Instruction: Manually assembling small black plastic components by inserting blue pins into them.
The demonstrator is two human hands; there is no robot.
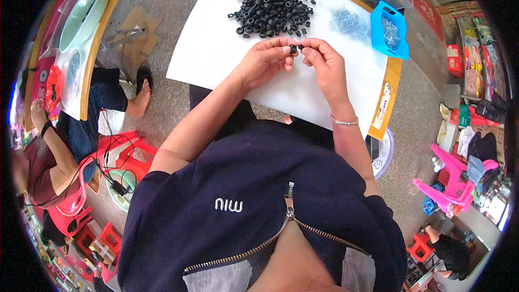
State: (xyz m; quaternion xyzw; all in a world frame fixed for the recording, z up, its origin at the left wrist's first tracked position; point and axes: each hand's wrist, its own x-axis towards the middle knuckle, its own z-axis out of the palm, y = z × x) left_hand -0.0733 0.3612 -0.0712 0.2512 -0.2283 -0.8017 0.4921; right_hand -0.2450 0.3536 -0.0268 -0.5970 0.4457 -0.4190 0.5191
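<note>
Over the white tabletop [211,48], my two hands meet just below a heap of small black ring-shaped parts [275,11]. Between thumb and fingertips my left hand [268,60] pinches one black part [293,49], its round opening showing. Close beside it, my right hand [323,64] pinches another tiny black piece [300,47], too small to name. The two pieces are nearly touching; whether they join I cannot tell. Right of the heap lies a scatter of tiny silvery-blue pieces [350,24], and more of them fill a blue plastic tray [397,48].
A co-worker [51,167] sits at another table on the left, which bears a pale green basin [84,15]. Red stools [130,151] and dark cables stand near that person. On the right are a pink chair [454,181] and packed shelves [473,59].
</note>
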